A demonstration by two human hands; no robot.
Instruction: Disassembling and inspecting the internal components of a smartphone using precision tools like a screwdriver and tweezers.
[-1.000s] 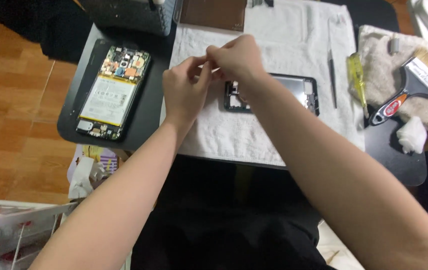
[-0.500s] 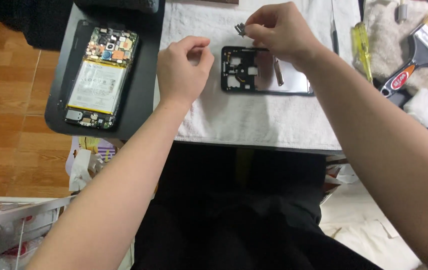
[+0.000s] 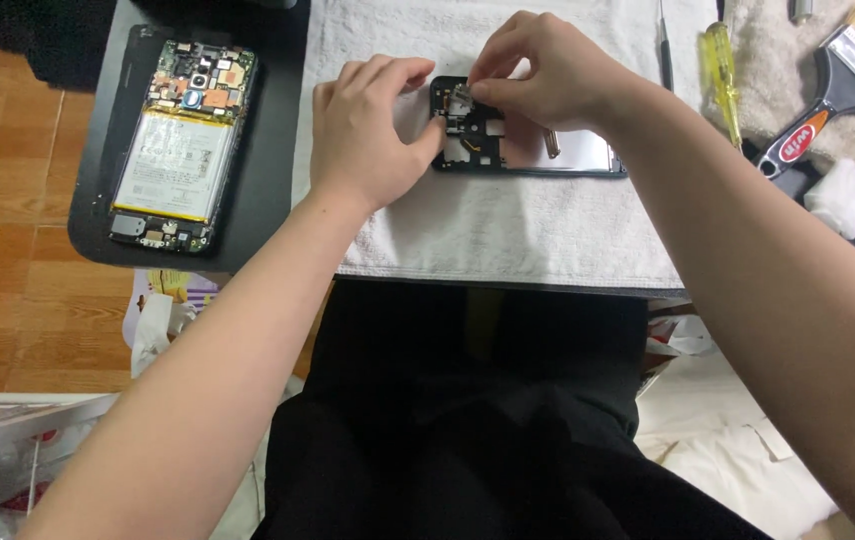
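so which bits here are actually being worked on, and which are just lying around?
In hand:
- black phone frame, steadied by the left hand
- small metal part, pinched by the right hand
- white towel under the frame

Lying about:
- opened phone with battery showing
- yellow-handled screwdriver
- paintbrush

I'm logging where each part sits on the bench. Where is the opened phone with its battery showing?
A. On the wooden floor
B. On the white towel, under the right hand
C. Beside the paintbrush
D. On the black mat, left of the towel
D. The opened phone lies flat on the black mat, left of the white towel; both hands work on a separate black phone frame on the towel.
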